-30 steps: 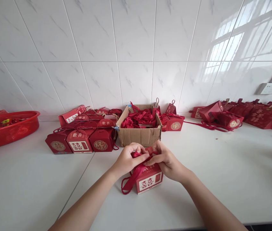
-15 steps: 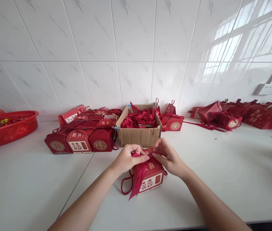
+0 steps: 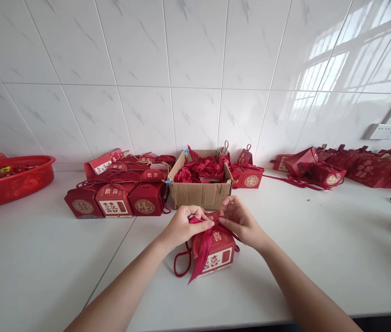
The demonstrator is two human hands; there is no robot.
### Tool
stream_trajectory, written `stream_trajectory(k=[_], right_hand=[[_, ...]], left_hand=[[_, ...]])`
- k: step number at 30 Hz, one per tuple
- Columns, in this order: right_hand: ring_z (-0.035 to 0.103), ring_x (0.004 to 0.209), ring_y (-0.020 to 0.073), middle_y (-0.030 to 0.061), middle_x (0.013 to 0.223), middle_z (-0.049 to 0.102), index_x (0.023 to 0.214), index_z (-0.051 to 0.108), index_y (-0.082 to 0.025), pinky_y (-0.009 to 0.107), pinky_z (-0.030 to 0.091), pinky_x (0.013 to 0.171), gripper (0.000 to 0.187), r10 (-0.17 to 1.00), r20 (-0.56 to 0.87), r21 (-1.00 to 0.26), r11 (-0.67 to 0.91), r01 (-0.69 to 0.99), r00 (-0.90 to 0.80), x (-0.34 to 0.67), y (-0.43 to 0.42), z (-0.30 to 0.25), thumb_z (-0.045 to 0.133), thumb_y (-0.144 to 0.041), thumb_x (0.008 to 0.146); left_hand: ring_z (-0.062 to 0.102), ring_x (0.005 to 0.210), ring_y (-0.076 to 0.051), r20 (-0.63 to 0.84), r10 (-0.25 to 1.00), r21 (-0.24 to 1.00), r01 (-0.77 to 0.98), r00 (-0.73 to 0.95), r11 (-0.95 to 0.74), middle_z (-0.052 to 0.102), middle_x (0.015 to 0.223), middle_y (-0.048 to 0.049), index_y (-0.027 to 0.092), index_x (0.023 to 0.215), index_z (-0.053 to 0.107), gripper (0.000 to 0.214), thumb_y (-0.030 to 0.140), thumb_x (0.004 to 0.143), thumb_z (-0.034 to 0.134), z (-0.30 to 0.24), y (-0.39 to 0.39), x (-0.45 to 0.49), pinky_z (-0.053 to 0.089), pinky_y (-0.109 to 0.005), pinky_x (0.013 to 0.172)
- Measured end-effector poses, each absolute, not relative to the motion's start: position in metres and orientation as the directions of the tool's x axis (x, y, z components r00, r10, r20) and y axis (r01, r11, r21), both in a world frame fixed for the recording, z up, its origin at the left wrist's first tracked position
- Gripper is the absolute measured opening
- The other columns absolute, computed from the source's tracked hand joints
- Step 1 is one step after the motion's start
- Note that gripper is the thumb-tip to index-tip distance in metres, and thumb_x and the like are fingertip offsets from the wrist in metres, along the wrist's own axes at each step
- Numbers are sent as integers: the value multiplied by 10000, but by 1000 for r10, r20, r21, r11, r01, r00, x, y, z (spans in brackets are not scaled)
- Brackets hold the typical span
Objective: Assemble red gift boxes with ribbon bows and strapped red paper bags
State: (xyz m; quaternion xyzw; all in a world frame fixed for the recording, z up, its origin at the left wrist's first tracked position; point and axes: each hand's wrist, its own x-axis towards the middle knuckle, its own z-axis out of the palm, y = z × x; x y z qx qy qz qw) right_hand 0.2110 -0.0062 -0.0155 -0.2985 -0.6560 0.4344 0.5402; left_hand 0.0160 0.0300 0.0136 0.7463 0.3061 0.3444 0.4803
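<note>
- While the red gift box (image 3: 220,254) sits on the white bench (image 3: 320,258), just in front of the cardboard box (image 3: 200,196), its red ribbon (image 3: 202,246) trails down its front.
- The left hand (image 3: 180,227) has its grip pinched tight on the ribbon.
- The right hand (image 3: 242,222) has its grip pinching it too.

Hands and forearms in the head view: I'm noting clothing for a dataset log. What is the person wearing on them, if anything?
Nothing that shows. The left hand and right hand are bare, without gloves, and no ring is visible on the fingers in view. Both forearms are uncovered down to the picture's lower edge: no sleeve, watch or bracelet appears.
</note>
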Motion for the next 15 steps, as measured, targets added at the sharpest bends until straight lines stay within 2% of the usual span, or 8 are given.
stream_trajectory(k=[4, 6, 11, 15], right_hand=[[415, 634, 87, -26, 853, 491, 1035, 387, -251, 234, 345, 574, 318, 861, 436, -900, 419, -123, -260, 211, -7, -16, 634, -359, 866], [419, 634, 86, -24, 859, 502, 1052, 391, -260, 232, 339, 572, 319, 864, 431, -902, 408, -140, -260, 211, -8, -15, 639, -338, 868], [426, 633, 86, -27, 854, 517, 1063, 395, -276, 234, 336, 578, 336, 868, 430, -900, 391, -190, -248, 211, -7, -14, 658, -309, 857], [425, 631, 88, -30, 843, 509, 1015, 414, -265, 240, 339, 582, 314, 868, 426, -901, 381, -208, -254, 212, -6, -13, 673, -310, 844]], left_hand=[[529, 692, -149, 231, 801, 923, 135, 552, -359, 543, 648, 6, 174, 552, 434, 410, 405, 801, 664, 14, 25, 18, 386, -268, 663], [493, 658, -137, 239, 815, 920, 145, 528, -364, 518, 630, 11, 173, 557, 437, 411, 418, 814, 645, 12, 24, 20, 368, -267, 642], [505, 696, -143, 230, 829, 922, 157, 510, -353, 582, 707, -9, 194, 554, 284, 495, 382, 773, 686, 10, 25, 23, 380, -276, 674], [572, 838, -197, 224, 819, 929, 139, 528, -344, 600, 711, -21, 208, 574, 196, 544, 338, 745, 696, 11, 25, 22, 394, -287, 722]])
